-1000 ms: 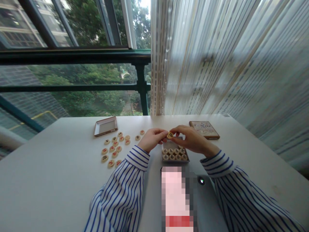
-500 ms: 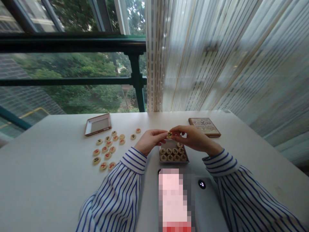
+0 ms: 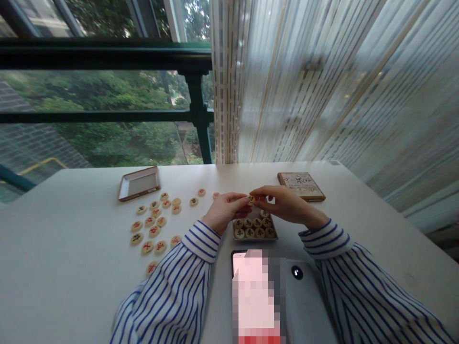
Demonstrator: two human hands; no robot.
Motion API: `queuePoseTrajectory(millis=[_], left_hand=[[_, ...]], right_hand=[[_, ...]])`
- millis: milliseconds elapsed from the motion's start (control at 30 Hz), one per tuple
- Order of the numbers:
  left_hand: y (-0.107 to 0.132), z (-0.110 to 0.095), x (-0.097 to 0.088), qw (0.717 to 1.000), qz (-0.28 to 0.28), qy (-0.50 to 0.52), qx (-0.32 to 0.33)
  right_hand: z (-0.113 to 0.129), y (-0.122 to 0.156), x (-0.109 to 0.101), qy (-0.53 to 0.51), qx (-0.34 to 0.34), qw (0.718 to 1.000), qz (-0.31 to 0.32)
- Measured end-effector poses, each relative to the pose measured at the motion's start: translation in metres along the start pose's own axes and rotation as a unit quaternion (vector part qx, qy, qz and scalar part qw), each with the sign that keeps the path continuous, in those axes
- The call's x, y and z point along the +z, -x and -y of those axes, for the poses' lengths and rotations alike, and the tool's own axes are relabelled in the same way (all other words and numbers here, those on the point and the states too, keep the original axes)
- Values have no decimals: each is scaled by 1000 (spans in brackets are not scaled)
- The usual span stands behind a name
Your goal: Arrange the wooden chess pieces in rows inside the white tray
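My left hand (image 3: 225, 210) and my right hand (image 3: 283, 203) meet above a small grey tray (image 3: 273, 236), both pinching one round wooden game piece (image 3: 251, 198) with a dark mark. The tray holds several more round pieces in rows. Both arms wear blue-and-white striped sleeves. To the left on the white table (image 3: 71, 277) lie several loose round pieces (image 3: 154, 224) with red or dark marks.
An empty brown-rimmed box half (image 3: 139, 183) lies at the back left, a printed box lid (image 3: 300, 185) at the back right. A phone (image 3: 240, 258) and a grey device (image 3: 304, 296) lie near me. Behind the table are a window railing and a striped curtain.
The view has tilted down and shifted slightly; both hands stay together on the same piece above the tray. One more loose piece shows at the lower left.
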State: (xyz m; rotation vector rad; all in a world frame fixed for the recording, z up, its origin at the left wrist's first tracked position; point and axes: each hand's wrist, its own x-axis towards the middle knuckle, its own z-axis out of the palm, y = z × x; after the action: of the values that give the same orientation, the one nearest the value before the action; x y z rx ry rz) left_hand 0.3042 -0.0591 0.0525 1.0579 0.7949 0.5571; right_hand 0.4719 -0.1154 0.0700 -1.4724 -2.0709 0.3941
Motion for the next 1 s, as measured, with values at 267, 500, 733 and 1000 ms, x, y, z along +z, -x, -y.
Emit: queuePoseTrajectory(millis=[267,500,733,1000], left_hand=[[0,1,1,999,-43,4,26],[-2,2,0,999,-46,-2,15],[-2,2,1,998,-53,-13,16],[-3,5,1,998,-49,-34,27]], right_hand=[[-1,0,8,36,-12,998,-43],[4,-1,6,77,-27,996,-45],[2,-1,7,107,-48,992,-37],[1,-2,9,110,-53,992,-24]])
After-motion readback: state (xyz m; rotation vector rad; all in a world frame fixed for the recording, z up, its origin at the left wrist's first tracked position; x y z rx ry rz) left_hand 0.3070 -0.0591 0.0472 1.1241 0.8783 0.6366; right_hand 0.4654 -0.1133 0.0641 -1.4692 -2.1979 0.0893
